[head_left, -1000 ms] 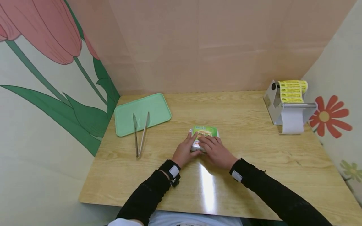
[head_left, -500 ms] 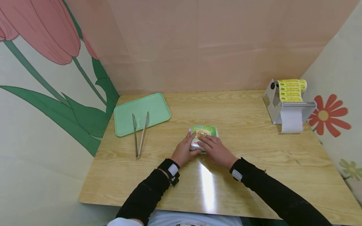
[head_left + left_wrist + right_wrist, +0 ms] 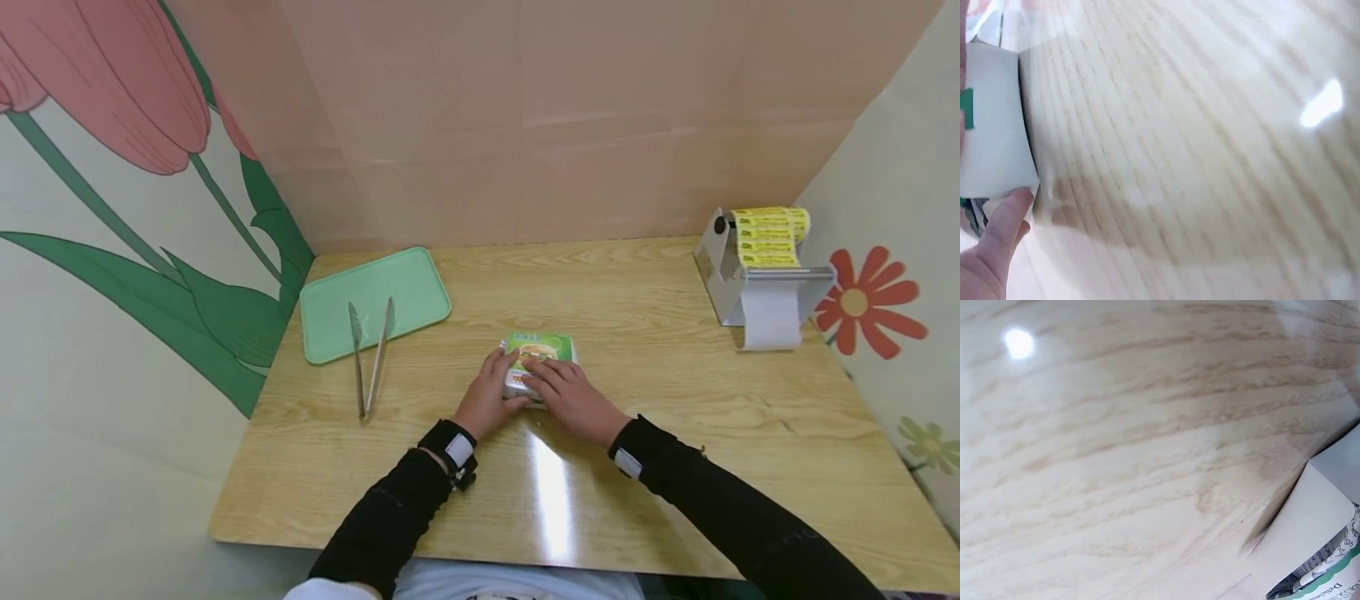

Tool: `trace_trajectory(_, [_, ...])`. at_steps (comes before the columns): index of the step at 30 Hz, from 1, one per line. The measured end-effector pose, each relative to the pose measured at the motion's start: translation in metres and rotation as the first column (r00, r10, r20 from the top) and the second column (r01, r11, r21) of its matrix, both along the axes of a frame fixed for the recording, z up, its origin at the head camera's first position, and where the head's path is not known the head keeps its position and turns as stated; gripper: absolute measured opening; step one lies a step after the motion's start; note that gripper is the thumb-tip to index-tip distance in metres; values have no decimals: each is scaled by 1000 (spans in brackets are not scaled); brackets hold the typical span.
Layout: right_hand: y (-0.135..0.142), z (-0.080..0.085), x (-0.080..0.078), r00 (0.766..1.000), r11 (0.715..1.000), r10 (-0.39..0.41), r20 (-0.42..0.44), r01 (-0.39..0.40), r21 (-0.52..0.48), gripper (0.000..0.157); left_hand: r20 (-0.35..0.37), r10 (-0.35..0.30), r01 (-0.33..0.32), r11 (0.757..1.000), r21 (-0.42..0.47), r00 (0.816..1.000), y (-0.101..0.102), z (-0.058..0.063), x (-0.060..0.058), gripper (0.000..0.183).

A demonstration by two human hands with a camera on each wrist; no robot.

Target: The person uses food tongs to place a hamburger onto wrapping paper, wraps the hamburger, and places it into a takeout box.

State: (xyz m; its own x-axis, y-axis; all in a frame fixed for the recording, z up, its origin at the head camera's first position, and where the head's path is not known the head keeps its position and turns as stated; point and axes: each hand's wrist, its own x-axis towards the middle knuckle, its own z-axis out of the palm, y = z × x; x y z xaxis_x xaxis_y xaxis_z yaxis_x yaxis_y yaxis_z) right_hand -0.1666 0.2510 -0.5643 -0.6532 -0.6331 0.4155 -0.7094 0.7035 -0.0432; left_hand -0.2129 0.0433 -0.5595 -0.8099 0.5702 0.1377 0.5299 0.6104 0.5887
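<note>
A small burger box (image 3: 537,342), green and white with a burger picture on its lid, rests on the wooden table in the head view. My left hand (image 3: 485,398) holds its left side, fingers along the left edge and thumb at the near side. Across the lid's near right part lie the fairly straight fingers of my right hand (image 3: 579,402); its thumb is hidden. In the left wrist view, a white wall of the burger box (image 3: 994,125) shows with fingertips at its corner. Through a gap in the burger box (image 3: 1304,531), the right wrist view shows printed paper inside.
Left of the hands, metal tongs (image 3: 372,371) lie spread, tips on a mint-green tray (image 3: 420,287), hinge end on the table (image 3: 660,500). A metal label dispenser (image 3: 720,275) with a yellow label roll (image 3: 768,237) stands at the back right. Walls border the table's back and sides.
</note>
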Motion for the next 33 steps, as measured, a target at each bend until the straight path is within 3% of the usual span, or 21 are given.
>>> trace_trajectory(6, [3, 0, -2, 1000, 1000, 14, 17, -14, -9, 55, 68, -49, 50, 999, 0, 996, -6, -6, -3, 104])
trace_trajectory(12, [3, 6, -3, 998, 999, -32, 62, 32, -2, 54, 58, 27, -29, 999, 28, 998, -3, -12, 0, 119])
trace_trajectory(17, [1, 13, -4, 989, 996, -91, 120, 90, 11, 55, 85, 86, -92, 993, 67, 993, 1, -14, -2, 116])
trace_trajectory(21, [0, 19, -5, 986, 995, -99, 134, 97, 17, 56, 122, 89, -102, 990, 100, 988, 1, -14, -3, 113])
trace_trajectory(33, [0, 23, -6, 986, 992, -123, 114, 123, 6, 68, 94, 121, -134, 981, 143, 988, 1, -14, 1, 103])
